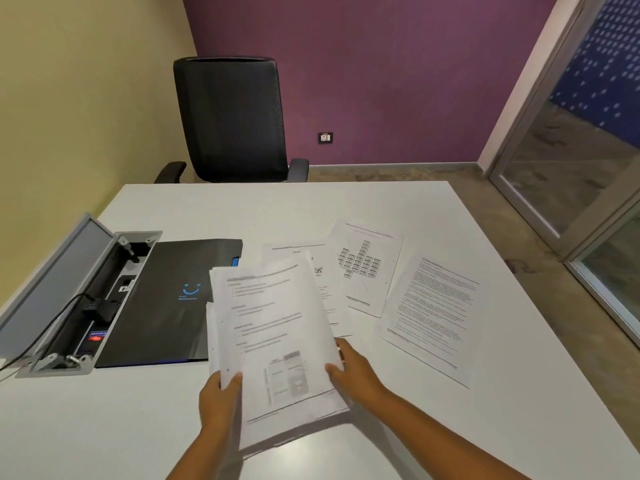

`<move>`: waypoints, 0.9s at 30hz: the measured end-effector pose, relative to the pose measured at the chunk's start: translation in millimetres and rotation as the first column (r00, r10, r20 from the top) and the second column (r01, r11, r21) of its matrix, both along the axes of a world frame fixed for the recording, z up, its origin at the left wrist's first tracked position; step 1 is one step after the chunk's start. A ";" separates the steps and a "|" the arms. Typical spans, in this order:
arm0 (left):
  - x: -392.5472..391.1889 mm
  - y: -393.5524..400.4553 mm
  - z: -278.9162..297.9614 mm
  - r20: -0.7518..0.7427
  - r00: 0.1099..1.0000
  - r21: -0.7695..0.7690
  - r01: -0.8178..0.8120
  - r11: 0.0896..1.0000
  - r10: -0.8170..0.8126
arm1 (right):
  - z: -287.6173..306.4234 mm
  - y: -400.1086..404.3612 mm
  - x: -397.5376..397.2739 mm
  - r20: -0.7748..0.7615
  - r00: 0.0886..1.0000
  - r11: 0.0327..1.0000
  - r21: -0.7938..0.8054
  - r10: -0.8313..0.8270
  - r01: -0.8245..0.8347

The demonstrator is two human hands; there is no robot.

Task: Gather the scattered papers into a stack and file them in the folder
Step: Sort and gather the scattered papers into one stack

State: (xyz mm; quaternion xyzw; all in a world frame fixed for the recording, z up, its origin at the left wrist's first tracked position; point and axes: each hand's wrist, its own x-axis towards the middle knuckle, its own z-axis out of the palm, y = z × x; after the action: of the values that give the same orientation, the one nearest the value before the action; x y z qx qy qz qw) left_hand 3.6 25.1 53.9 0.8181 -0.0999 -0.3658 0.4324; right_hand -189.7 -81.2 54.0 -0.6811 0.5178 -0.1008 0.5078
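My left hand (pixel 219 400) and right hand (pixel 353 370) grip a stack of papers (pixel 273 344) by its sides above the white table (pixel 485 427). Three loose sheets (pixel 429 313) lie to the right; the black folder (pixel 162 303) lies closed at left.

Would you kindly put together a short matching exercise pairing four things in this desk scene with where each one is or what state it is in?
Things:
1. stack of papers
2. black folder
3. diagram sheet
4. office chair

Places or states:
A. beyond the far edge of the table, against the purple wall
B. lying closed beside the open cable box
C. held off the table by the left hand and right hand
D. flat on the table, between two other loose sheets

Pairs: 1-C, 2-B, 3-D, 4-A
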 end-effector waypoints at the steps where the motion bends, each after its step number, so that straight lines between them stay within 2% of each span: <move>1: 2.0 4.3 -3.2 0.077 0.997 0.077 0.005 0.997 -0.011 | -4.9 2.7 3.5 -0.045 0.999 0.999 0.026 0.025 -0.024; 3: 3.5 11.0 -10.6 0.243 0.969 0.213 -0.007 0.977 -0.045 | -15.6 10.6 8.6 -0.126 0.991 0.995 0.101 0.036 -0.023; 5: 3.2 16.2 -14.6 0.288 0.958 0.258 -0.070 0.964 -0.007 | -24.3 21.0 11.7 -0.179 0.983 0.989 0.150 0.046 -0.018; 7: 4.7 18.6 -16.2 0.193 0.980 0.233 -0.101 0.967 0.055 | -30.1 27.8 13.6 -0.195 0.979 0.989 0.147 0.054 -0.025; 9: 9.4 18.7 -18.0 0.013 0.994 0.158 -0.109 0.982 0.108 | -30.9 28.5 13.8 -0.202 0.978 0.990 0.142 0.048 -0.019; 12: 18.2 17.1 -19.5 -0.139 0.988 0.113 -0.059 0.992 0.075 | -29.4 22.1 9.5 -0.205 0.978 0.991 0.132 0.021 0.007; 20: 18.9 14.1 -8.3 -0.331 0.925 -0.025 0.191 0.981 -0.188 | -27.9 5.7 -9.7 -0.188 0.980 0.986 0.143 -0.062 0.090; 23: 15.9 17.8 -6.7 -0.356 0.910 -0.110 0.186 0.976 -0.213 | -24.1 -0.1 -16.8 -0.139 0.982 0.971 0.187 -0.125 0.150; 27: 15.9 17.4 1.0 -0.331 0.910 -0.184 0.198 0.963 -0.250 | -14.7 -5.9 -24.7 -0.009 0.976 0.921 0.328 -0.219 0.210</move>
State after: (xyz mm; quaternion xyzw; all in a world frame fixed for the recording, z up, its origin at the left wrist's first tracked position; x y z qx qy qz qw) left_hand 19.5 42.5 54.9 0.6887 -0.1409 -0.5448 0.4572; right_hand -214.4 -87.0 39.3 -0.5251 0.5914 -0.0779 0.6069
